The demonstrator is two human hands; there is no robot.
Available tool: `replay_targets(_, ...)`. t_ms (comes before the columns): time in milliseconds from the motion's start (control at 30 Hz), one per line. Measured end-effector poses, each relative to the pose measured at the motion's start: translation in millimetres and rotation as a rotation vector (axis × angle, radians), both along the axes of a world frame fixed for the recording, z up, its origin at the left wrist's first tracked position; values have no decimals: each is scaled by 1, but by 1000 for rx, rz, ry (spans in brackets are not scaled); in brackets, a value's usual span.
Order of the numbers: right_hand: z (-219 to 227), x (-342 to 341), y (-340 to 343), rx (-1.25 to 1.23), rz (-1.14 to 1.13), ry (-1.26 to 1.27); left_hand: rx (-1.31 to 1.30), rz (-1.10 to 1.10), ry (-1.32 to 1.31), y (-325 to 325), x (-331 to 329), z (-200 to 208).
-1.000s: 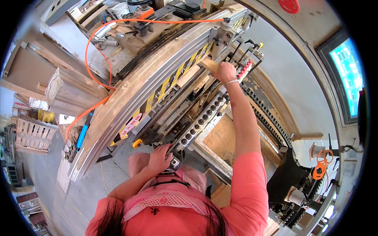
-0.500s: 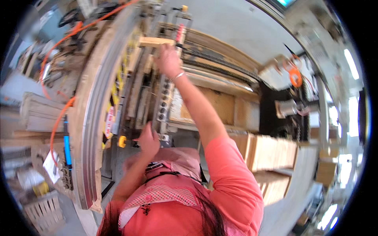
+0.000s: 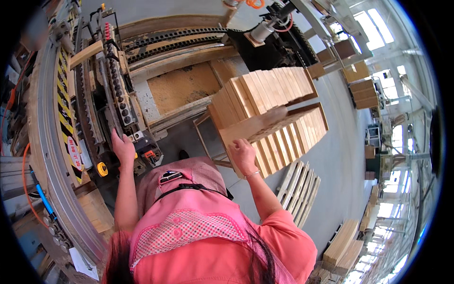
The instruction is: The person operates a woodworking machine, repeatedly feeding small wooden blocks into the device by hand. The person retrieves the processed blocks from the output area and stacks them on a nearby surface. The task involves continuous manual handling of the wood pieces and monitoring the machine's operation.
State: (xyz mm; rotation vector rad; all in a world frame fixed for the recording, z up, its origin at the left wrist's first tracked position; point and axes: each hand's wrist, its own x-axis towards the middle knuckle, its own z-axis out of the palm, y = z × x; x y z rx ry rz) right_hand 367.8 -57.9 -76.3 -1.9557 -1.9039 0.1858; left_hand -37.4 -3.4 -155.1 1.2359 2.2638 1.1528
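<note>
My left hand [image 3: 124,147] is at the near end of the machine's long metal rail [image 3: 106,90], with index finger and thumb apart. Whether it touches the rail is hard to tell. A pale wooden slat [image 3: 86,54] lies across the far part of the machine. To the right, my right hand [image 3: 243,155], fingers curled, is at the near side of a stand stacked with wooden pieces [image 3: 269,92]. The pieces form two rows, with a flat wooden board [image 3: 236,130] showing between them. What the curled fingers hold, if anything, is hidden.
A yellow knob [image 3: 102,169] and a black-and-yellow striped strip [image 3: 63,99] run along the machine's left side. Behind the stand lies a sawdust-covered bed [image 3: 184,87]. A slatted pallet [image 3: 299,191] is on the floor at right, with stacked boards [image 3: 341,246] further off.
My right hand has left the slat on the machine and swung right to the stacked wood. The view has turned right. My left hand stays by the rail's near end.
</note>
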Motion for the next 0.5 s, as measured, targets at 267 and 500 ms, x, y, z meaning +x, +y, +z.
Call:
replay_targets(267,-24,87,-80,-207,-436,-306,-40,15,-59,2,3,13)
replay_targets(500,-43,93,-81,-271,-526,-334,-56,15,-48,3,1,12)
